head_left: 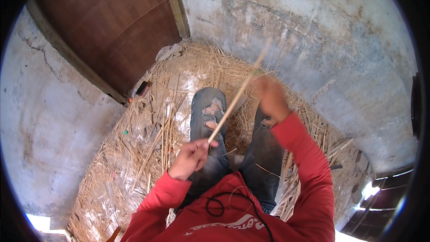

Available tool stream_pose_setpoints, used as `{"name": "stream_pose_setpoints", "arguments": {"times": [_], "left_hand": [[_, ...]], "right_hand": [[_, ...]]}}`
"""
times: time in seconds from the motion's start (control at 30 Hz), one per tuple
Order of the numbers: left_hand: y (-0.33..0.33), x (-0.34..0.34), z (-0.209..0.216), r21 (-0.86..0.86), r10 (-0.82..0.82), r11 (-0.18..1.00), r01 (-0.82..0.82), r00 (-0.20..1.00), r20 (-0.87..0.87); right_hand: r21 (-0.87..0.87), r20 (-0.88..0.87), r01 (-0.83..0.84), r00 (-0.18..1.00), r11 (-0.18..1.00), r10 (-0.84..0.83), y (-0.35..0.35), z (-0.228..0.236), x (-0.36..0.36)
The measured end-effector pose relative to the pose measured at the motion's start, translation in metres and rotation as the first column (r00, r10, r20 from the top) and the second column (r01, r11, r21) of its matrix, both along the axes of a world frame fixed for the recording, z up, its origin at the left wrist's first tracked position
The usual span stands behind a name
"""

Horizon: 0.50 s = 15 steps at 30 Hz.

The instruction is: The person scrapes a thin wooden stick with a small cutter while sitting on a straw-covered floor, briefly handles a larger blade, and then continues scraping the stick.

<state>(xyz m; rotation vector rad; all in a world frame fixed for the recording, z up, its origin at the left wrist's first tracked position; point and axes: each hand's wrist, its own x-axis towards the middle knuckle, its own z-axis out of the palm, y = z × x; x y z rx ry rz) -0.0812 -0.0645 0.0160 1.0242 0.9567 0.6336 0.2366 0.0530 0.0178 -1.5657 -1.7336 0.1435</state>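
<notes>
A long, thin, pale strip (233, 103), which looks like split bamboo or cane, slants up and to the right across my knees. Its lower end is pinched between the thumb and fingers of my left hand (190, 158), above my left thigh. My right hand (271, 96) is beside the strip's upper half, over my right knee. Motion smears its fingers, so whether they grip the strip or a tool is unclear. Beyond that hand, the strip's far end blurs out against the wall, with a small greenish patch near the fingers.
Straw-like shavings (210, 60) and loose strips cover the floor around my legs. More strips lie in a bundle (291, 184) by my right side. A small dark block (143, 88) lies near the brown door (112, 22). Stained plaster walls (304, 49) stand close ahead and at right.
</notes>
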Motion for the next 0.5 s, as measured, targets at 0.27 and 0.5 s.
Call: {"name": "stream_pose_setpoints", "arguments": {"times": [0.27, 0.5], "left_hand": [[-0.015, -0.036, -0.003, -0.07, 0.053, 0.996, -0.046, 0.993, 0.105], [0.02, 0.006, 0.007, -0.203, 0.075, 0.979, -0.016, 0.955, 0.285]], "right_hand": [[-0.084, -0.098, 0.329, 0.937, 0.941, -0.336, 0.026, 0.037, 0.14], [-0.273, -0.02, -0.132, 0.991, 0.953, 0.132, -0.03, 0.058, 0.013]]}}
